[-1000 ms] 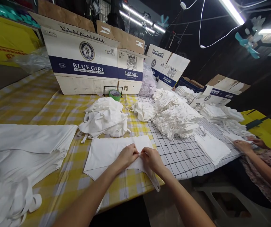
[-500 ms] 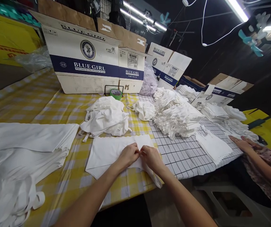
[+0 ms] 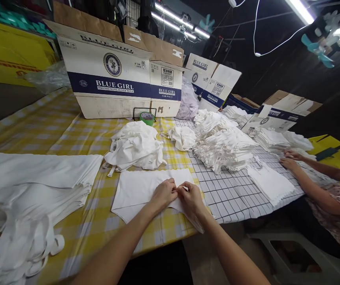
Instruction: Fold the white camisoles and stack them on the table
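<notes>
A white fabric garment (image 3: 149, 186) lies flat on the yellow checked tablecloth in front of me, its right part hanging toward the table's front edge. Over its middle, my left hand (image 3: 165, 192) pinches the cloth with thumb and fingertips. Touching it, my right hand (image 3: 190, 196) pinches the same garment, fingers bent. What the fingertips hold between them is mostly hidden. Just behind the garment sits a heap of crumpled white garments (image 3: 137, 144) with straps. To my left lies a thick stack of white garments (image 3: 45, 170), straps trailing off its near end.
A roll of green tape (image 3: 146, 118) stands before a large Blue Girl beer carton (image 3: 113, 85). Piled white garments (image 3: 221, 142) lie on the grid-patterned cloth (image 3: 217, 194). At right, a co-worker's hands (image 3: 291, 160) rest by more white garments; a single white garment (image 3: 271, 184) lies nearby.
My hands keep pinching the garment in nearly the same spot, with the right fingers slightly more raised. The co-worker's hands have shifted left and away from me. The view has turned slightly.
</notes>
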Action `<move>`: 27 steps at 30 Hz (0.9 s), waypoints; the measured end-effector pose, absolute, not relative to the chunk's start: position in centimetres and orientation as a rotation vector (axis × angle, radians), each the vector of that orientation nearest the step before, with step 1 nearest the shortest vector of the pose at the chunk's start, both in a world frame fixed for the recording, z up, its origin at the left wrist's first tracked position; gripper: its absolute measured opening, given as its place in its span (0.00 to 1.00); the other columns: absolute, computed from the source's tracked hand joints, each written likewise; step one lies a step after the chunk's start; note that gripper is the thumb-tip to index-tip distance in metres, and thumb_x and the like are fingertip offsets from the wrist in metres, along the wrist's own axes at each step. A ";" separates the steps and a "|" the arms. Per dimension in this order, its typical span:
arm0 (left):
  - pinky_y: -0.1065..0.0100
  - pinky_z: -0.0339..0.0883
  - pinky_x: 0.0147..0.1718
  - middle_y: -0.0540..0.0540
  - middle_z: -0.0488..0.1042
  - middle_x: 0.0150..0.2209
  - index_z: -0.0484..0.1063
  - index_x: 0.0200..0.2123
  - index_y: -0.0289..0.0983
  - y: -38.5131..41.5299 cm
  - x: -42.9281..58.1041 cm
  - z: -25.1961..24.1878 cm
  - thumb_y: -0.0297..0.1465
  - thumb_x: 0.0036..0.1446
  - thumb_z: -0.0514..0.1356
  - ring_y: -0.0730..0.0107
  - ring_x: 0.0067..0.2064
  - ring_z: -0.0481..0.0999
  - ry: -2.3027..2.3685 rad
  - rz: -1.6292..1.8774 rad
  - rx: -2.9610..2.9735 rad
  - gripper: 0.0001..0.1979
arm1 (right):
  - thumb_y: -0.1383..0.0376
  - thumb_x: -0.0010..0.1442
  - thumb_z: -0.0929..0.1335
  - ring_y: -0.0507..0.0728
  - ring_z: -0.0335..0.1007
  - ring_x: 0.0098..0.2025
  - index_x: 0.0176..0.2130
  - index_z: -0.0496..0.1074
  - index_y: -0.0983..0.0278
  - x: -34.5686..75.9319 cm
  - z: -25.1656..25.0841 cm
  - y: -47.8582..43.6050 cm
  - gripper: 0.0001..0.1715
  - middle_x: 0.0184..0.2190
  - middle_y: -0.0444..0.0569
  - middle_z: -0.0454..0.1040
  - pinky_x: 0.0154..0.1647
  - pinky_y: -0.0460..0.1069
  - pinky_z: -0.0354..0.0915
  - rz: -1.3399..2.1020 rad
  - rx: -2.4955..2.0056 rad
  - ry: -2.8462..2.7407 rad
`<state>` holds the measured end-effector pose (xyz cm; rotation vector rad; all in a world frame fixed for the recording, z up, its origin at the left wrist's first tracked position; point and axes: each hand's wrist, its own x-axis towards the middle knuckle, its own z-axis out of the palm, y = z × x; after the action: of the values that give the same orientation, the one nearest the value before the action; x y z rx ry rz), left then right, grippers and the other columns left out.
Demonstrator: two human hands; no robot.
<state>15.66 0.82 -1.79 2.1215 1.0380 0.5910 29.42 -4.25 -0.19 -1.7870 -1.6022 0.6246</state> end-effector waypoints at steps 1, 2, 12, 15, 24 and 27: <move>0.71 0.57 0.29 0.49 0.67 0.29 0.71 0.23 0.35 0.8 15.6 -1.7 0.27 0.49 0.54 0.73 0.29 0.67 1.036 0.589 2.126 0.08 | 0.60 0.55 0.63 0.52 0.66 0.26 0.27 0.71 0.66 29.6 -0.2 -4.2 0.13 0.23 0.46 0.73 0.27 0.44 0.59 0.681 -1.770 -1.555; 0.71 0.57 0.29 0.49 0.67 0.29 0.71 0.23 0.35 0.8 15.7 -1.7 0.28 0.50 0.54 0.74 0.29 0.66 1.032 0.586 2.130 0.08 | 0.60 0.54 0.63 0.52 0.66 0.25 0.27 0.71 0.66 29.7 -0.3 -4.1 0.13 0.22 0.45 0.73 0.26 0.44 0.60 0.724 -1.763 -1.519; 0.68 0.60 0.38 0.48 0.67 0.34 0.74 0.32 0.37 0.4 14.8 -1.3 0.32 0.47 0.60 0.66 0.39 0.67 0.915 0.593 2.204 0.07 | 0.56 0.52 0.67 0.47 0.57 0.17 0.30 0.65 0.65 31.2 2.7 -6.5 0.14 0.18 0.39 0.65 0.19 0.43 0.55 1.190 -1.506 -1.260; 0.65 0.60 0.43 0.46 0.67 0.39 0.71 0.44 0.39 0.6 13.9 -0.5 0.34 0.44 0.63 0.62 0.44 0.65 0.764 0.525 2.255 0.21 | 0.56 0.53 0.67 0.47 0.57 0.18 0.34 0.65 0.64 32.5 4.3 -9.2 0.14 0.20 0.40 0.65 0.21 0.43 0.55 1.321 -1.448 -1.229; 0.51 0.40 0.58 0.47 0.59 0.59 0.61 0.55 0.47 -0.5 11.1 -1.4 0.40 0.54 0.56 0.55 0.61 0.52 0.878 0.409 2.511 0.24 | 0.57 0.55 0.67 0.60 0.69 0.44 0.43 0.72 0.60 36.8 4.4 -18.7 0.16 0.41 0.53 0.74 0.44 0.52 0.63 1.506 -1.562 -1.336; 0.47 0.32 0.59 0.48 0.51 0.63 0.53 0.59 0.49 -1.2 10.3 -2.1 0.42 0.58 0.51 0.56 0.64 0.45 0.943 0.380 2.632 0.26 | 0.56 0.57 0.65 0.61 0.67 0.49 0.44 0.72 0.59 38.4 5.7 -18.1 0.17 0.46 0.52 0.72 0.47 0.54 0.63 1.434 -1.688 -1.431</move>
<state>10.32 -1.19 -2.14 2.6320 0.9430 0.3799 38.40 -18.09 5.68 -1.6882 -1.4305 1.4342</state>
